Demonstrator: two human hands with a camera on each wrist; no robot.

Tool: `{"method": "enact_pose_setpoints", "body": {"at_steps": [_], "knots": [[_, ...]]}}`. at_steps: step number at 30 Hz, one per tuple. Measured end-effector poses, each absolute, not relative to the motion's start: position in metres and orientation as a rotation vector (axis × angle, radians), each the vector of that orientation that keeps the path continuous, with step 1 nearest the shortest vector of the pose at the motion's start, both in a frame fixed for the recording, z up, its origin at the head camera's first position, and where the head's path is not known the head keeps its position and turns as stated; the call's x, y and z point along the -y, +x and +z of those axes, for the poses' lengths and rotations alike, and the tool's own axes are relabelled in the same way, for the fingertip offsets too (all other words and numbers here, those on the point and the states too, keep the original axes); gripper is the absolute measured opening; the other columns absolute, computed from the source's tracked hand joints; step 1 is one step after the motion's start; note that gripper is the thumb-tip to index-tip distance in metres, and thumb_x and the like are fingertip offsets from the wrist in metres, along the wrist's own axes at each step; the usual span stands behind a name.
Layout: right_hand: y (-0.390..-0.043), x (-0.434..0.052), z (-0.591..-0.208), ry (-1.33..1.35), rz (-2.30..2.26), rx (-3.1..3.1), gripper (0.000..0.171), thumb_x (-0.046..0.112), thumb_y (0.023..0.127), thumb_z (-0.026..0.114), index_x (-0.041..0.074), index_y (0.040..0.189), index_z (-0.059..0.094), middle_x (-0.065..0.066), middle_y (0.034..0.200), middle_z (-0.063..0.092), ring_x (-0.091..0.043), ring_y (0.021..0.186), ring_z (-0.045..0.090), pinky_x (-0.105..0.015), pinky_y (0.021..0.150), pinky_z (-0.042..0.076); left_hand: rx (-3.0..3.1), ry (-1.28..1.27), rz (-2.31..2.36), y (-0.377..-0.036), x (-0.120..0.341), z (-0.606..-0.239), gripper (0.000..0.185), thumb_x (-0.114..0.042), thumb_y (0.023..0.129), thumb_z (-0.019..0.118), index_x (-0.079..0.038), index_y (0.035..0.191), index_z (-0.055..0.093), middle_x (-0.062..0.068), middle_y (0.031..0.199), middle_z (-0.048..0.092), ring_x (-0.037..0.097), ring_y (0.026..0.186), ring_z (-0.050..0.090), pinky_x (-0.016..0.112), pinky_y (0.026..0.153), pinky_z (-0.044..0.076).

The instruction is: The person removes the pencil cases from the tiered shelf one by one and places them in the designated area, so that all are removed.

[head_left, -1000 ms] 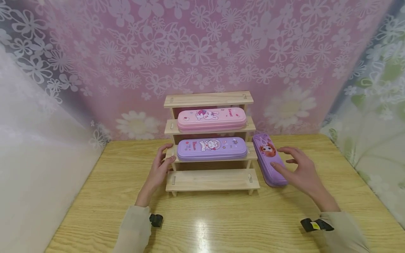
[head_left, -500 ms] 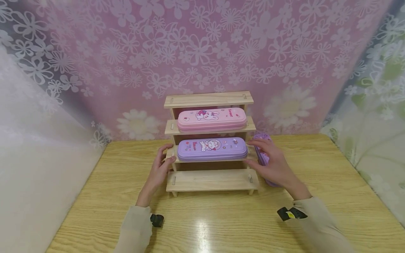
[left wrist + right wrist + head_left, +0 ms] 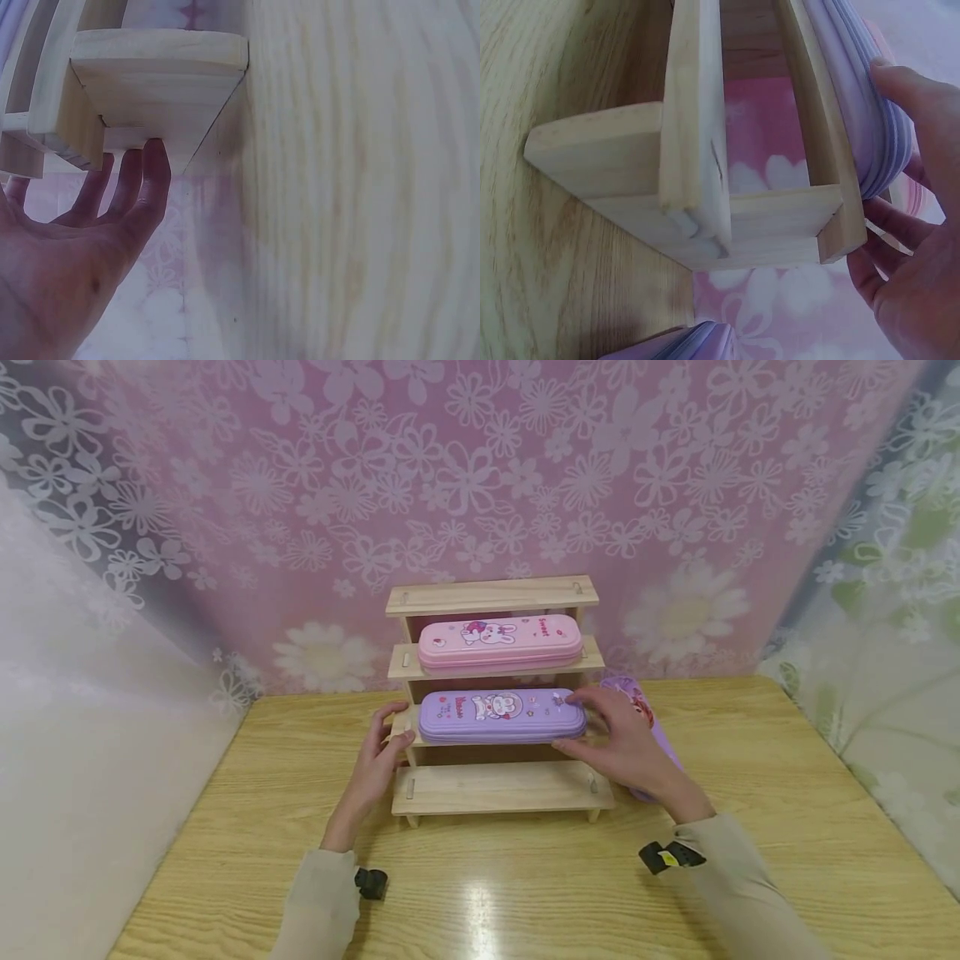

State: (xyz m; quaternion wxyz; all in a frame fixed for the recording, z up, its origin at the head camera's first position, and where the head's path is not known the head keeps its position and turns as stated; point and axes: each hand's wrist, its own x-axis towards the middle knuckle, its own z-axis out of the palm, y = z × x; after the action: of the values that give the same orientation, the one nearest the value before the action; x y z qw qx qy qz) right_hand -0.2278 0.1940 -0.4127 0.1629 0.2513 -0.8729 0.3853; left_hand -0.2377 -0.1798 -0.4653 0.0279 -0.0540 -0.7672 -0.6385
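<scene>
A wooden four-tier display rack stands on the table. On its second tier from the bottom lies a lavender pencil case with a bunny print. My right hand holds the right end of this case; in the right wrist view the thumb presses the zipped side of the pencil case and the fingers reach behind it. My left hand grips the left end of the same tier, fingers behind and thumb in front. In the left wrist view its fingers lie against the rack's side.
A pink pencil case rests one tier higher. Right of the rack, another purple pencil case lies on the wood-grain table, partly covered by my right hand. A pink floral cloth hangs behind.
My right hand has moved left from beside the purple case on the table to the lavender case's right end. That case has shifted slightly toward me. My left hand stays on the rack.
</scene>
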Motion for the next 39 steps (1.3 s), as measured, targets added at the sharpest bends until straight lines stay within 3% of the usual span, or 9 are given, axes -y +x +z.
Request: {"method": "enact_pose_setpoints", "body": {"at_steps": [5,11,15,22,34,39], "knots": [[-0.224,-0.196,-0.409,0.679,1.155,2.551,0.06,0.02,0.073,0.094,0.008,0.119,0.056,-0.007,0.119,0.059,-0.017,0.108,0.054,-0.043,0.094,0.051,2.374,-0.169,-1.975,-0.235,0.179,-0.463,0.048,-0.019,0.105,0.054,-0.021,0.151,0.041,0.02,0.128,0.054,0.035,0.106,0.06,0.034,0.077,0.056],[-0.221,-0.202,-0.403,0.66,1.141,2.644,0.076,0.026,0.073,0.094,0.006,0.137,0.056,-0.009,0.12,0.057,-0.023,0.109,0.056,-0.044,0.094,0.048,2.366,-0.171,-1.991,-0.236,0.179,-0.466,0.049,-0.018,0.105,0.054,-0.018,0.151,0.04,0.02,0.128,0.053,0.04,0.108,0.059,0.036,0.077,0.056],[-0.22,-0.204,-0.4,0.66,1.031,2.692,0.077,0.032,0.072,0.094,0.006,0.136,0.061,-0.009,0.117,0.056,-0.027,0.107,0.052,-0.044,0.09,0.043,2.373,-0.176,-1.988,-0.236,0.179,-0.466,0.048,-0.019,0.105,0.054,-0.019,0.152,0.04,0.02,0.128,0.053,0.042,0.11,0.059,0.037,0.079,0.056],[-0.215,-0.208,-0.401,0.698,1.062,2.662,0.079,0.022,0.067,0.096,0.005,0.133,0.057,-0.011,0.127,0.06,-0.027,0.113,0.058,-0.052,0.096,0.051,2.381,-0.184,-1.983,-0.236,0.178,-0.465,0.05,-0.02,0.105,0.054,-0.018,0.153,0.038,0.02,0.128,0.053,0.034,0.105,0.061,0.034,0.079,0.056],[-0.202,-0.231,-0.405,0.626,1.032,2.574,0.078,0.013,0.061,0.098,0.005,0.129,0.061,-0.01,0.123,0.062,-0.027,0.097,0.068,-0.032,0.083,0.056,2.377,-0.195,-1.956,-0.236,0.18,-0.467,0.046,-0.022,0.106,0.053,-0.023,0.15,0.041,0.019,0.124,0.054,0.023,0.098,0.059,0.036,0.077,0.055],[-0.198,-0.245,-0.41,0.632,1.052,2.518,0.079,0.008,0.059,0.099,0.003,0.128,0.062,-0.011,0.125,0.061,-0.009,0.097,0.063,-0.012,0.083,0.051,2.387,-0.196,-1.948,-0.235,0.18,-0.466,0.046,-0.022,0.106,0.052,-0.021,0.151,0.04,0.019,0.126,0.054,0.023,0.1,0.058,0.035,0.078,0.055]]}}
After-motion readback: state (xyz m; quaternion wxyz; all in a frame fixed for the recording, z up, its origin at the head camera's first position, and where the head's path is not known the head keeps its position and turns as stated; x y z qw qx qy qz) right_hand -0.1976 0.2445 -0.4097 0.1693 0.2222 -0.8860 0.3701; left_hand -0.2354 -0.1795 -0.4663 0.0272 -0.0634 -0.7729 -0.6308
